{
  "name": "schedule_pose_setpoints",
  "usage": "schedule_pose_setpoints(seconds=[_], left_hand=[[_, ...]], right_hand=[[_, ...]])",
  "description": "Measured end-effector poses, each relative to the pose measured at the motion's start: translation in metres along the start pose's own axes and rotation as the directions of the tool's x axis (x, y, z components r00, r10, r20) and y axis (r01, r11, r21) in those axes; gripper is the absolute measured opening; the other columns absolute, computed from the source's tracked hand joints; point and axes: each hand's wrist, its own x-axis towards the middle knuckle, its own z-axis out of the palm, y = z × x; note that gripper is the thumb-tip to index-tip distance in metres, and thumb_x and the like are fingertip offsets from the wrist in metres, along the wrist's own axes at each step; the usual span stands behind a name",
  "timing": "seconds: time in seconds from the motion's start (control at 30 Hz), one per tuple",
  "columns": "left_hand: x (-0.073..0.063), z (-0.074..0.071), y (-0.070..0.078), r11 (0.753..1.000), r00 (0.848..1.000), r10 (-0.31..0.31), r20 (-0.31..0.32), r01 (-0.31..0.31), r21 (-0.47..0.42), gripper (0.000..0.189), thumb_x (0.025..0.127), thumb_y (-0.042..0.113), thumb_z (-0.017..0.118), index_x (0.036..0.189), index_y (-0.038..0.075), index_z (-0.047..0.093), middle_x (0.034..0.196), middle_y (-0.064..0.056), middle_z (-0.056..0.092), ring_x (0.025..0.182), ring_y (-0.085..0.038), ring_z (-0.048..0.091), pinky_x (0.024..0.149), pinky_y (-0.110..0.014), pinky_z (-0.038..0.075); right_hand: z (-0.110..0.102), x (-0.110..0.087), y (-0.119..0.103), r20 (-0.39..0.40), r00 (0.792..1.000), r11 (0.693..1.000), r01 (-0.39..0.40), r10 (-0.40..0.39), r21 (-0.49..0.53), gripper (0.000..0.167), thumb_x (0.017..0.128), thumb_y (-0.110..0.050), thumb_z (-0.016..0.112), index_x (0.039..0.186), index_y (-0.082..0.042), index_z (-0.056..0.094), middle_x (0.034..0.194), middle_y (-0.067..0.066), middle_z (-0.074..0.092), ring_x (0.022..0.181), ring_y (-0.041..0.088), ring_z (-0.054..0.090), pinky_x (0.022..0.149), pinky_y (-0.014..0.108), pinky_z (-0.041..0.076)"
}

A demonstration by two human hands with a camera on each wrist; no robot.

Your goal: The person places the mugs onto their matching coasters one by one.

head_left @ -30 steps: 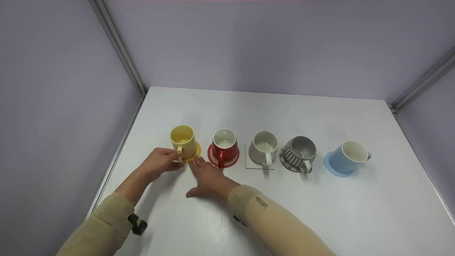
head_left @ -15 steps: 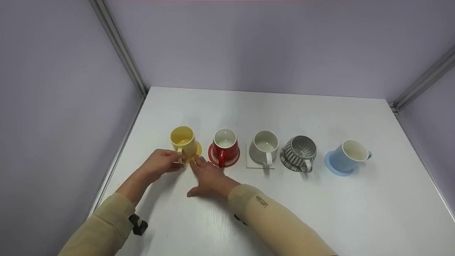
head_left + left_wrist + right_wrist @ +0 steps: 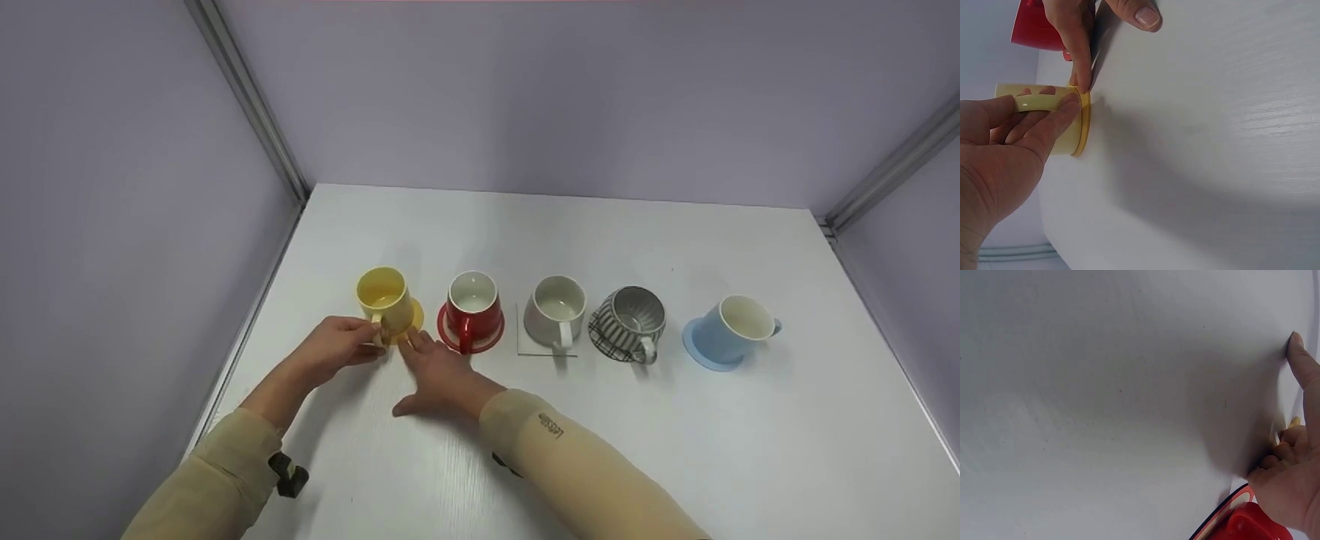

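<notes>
A yellow mug (image 3: 388, 307) stands upright on a round yellow coaster (image 3: 418, 315) at the left end of a row of mugs. My left hand (image 3: 335, 349) pinches its handle (image 3: 1039, 103) between thumb and fingers, as the left wrist view shows from the side. My right hand (image 3: 442, 373) reaches in from the right with fingers extended, fingertips at the coaster's near edge and the thumb spread out over the table. Just right of that hand is a red mug (image 3: 484, 322) with a white inside, on a red coaster (image 3: 491, 345).
Further right stand a white mug (image 3: 544, 319) on a square white coaster (image 3: 529, 346), a grey striped mug (image 3: 622, 330) on a checked coaster (image 3: 604, 343), and a light blue mug (image 3: 726, 337) on a blue coaster (image 3: 701, 352). Walls enclose the white table (image 3: 525, 232) behind and at both sides.
Almost nothing differs. Both hands keep their places at the yellow mug and its coaster; the whole view shifts by only a few pixels.
</notes>
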Motion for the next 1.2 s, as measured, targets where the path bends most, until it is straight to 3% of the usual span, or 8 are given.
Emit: schedule_pose_setpoints(seconds=[0.37,0.67,0.97,1.2], left_hand=[[-0.002,-0.001,0.001,1.0,1.0,-0.006,0.015,0.006,-0.012,0.042,0.112,0.017,0.053,0.135,-0.017,0.06,0.135,-0.029,0.065,0.113,-0.028,0.071,0.106,-0.045,0.056],[-0.005,0.0,-0.002,0.999,1.0,-0.002,-0.014,0.001,-0.046,0.043,0.111,0.016,0.053,0.137,-0.018,0.058,0.131,-0.027,0.067,0.11,-0.027,0.072,0.101,-0.042,0.059],[-0.017,-0.004,0.003,0.997,0.992,-0.074,-0.098,0.077,0.026,0.046,0.112,0.023,0.054,0.14,-0.014,0.059,0.135,-0.027,0.064,0.122,-0.037,0.067,0.106,-0.046,0.056],[-0.027,-0.007,0.031,0.966,0.979,-0.171,-0.11,0.189,0.176,0.069,0.109,0.035,0.059,0.148,-0.019,0.043,0.148,-0.034,0.052,0.137,-0.049,0.054,0.111,-0.052,0.051]], right_hand=[[0.004,0.0,0.0,-0.025,1.0,0.999,0.009,-0.008,0.033,0.118,0.083,-0.064,0.084,0.172,-0.026,0.017,0.178,-0.003,0.01,0.163,0.019,0.012,0.127,0.052,0.029],[0.007,-0.004,-0.002,-0.042,0.998,0.998,0.047,-0.046,0.031,0.114,0.086,-0.063,0.081,0.172,-0.02,0.019,0.178,0.001,0.01,0.163,0.022,0.012,0.128,0.044,0.028],[0.012,-0.025,-0.014,-0.018,0.997,0.997,0.08,-0.08,-0.011,0.103,0.091,-0.063,0.076,0.17,-0.02,0.027,0.178,0.0,0.016,0.162,0.018,0.017,0.128,0.04,0.028],[-0.004,-0.057,-0.008,0.067,0.988,0.988,0.145,-0.141,-0.049,0.094,0.094,-0.064,0.073,0.167,-0.019,0.036,0.175,0.002,0.027,0.16,0.018,0.026,0.124,0.045,0.036]])
